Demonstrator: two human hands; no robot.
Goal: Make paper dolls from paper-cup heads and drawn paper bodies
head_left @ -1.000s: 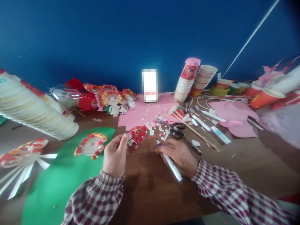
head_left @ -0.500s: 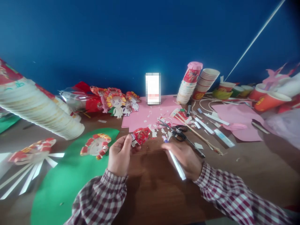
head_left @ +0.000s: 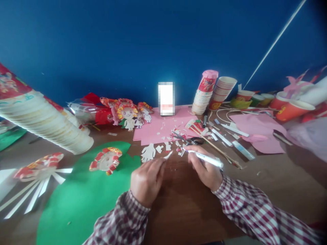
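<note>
My right hand [head_left: 205, 168] is closed round a white marker pen [head_left: 208, 158] that lies nearly level, its tip pointing left. My left hand [head_left: 148, 180] is closed in a pinch on a small white piece [head_left: 168, 155], held just left of the pen's tip; I cannot make out what it is. Both hands hover over the brown table [head_left: 184, 207]. A small white paper figure cutout [head_left: 148, 153] lies flat on the table just beyond my left hand, among several paper scraps [head_left: 167, 147].
Black scissors [head_left: 195, 140] lie behind my right hand on pink paper [head_left: 160, 127]. A green sheet [head_left: 76, 204] with a paper face [head_left: 106, 161] lies at left, beside a long stack of paper cups [head_left: 51, 126]. Finished paper dolls [head_left: 129, 114], cup stacks [head_left: 206, 93] and red cups [head_left: 293, 109] line the back.
My left hand has let go of the red-and-white cutout, which now lies white side up on the table, and pinches a small white piece. My right hand lifted the pen and turned it level.
</note>
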